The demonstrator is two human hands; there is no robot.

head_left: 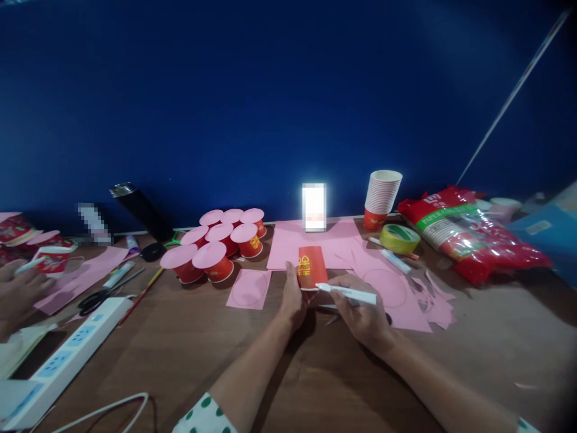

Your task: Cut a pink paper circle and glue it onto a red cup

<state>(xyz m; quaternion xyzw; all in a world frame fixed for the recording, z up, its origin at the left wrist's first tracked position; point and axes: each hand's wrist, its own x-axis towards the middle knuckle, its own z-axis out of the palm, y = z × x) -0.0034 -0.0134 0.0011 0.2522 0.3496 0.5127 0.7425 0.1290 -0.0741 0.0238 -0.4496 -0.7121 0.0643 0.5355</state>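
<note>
My left hand is wrapped round a red paper cup with yellow characters, its white rim facing down towards me. My right hand grips a thick white pen; the tip meets the cup near its rim. I cannot tell if the pen holds ink or glue. Under my hands lie scissors, partly hidden. A pink paper square with a drawn circle is left of the cup. Beyond it stand several upside-down red cups topped with pink paper discs.
Behind the hands are pink sheets and a bright phone. To the right stand stacked cups, yellow tape and a bag of cups. A power strip and another person's hand are at left.
</note>
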